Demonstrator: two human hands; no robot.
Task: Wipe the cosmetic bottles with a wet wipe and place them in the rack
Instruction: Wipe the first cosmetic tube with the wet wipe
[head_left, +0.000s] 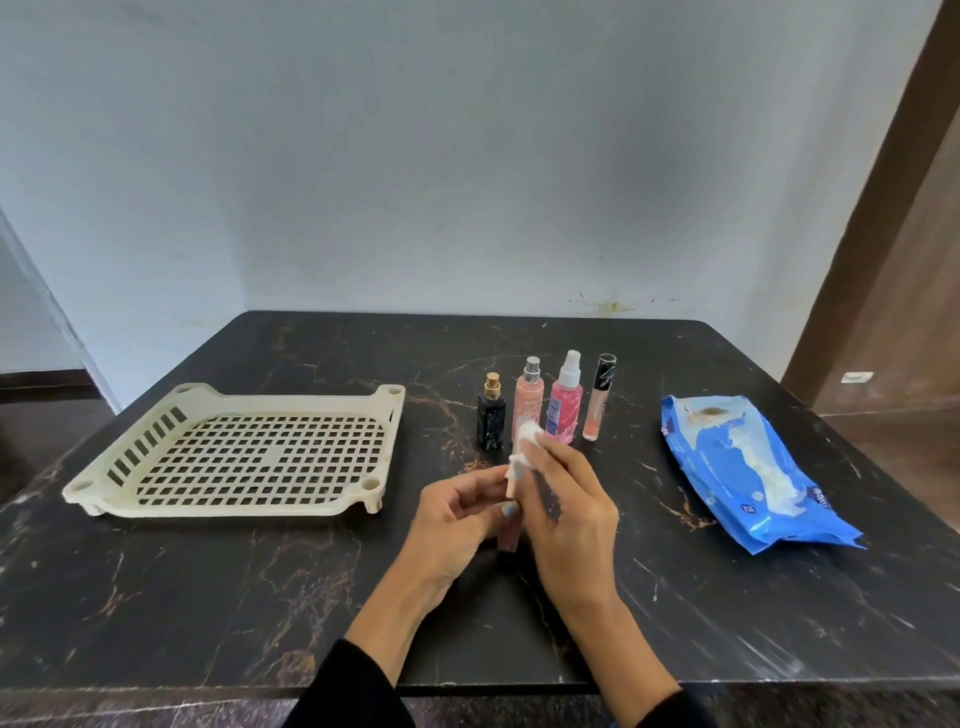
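Tube (511, 488) btwn hands, wipe (525, 441) on top.

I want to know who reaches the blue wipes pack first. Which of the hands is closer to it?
Right. The right hand, rubbing a wet wipe on a small bottle, is nearer the blue wipes pack. The left hand is farther, toward the rack.

Slim pink tube (510, 488) mostly hidden between the left hand (457, 525) and right hand (563, 512), wet wipe (525, 441) partly covered by fingers, peach spray bottle (528, 396) base masked behind it, wipes pack (748, 467) lettering too blurred to read — both forearms cut off at the bottom edge.
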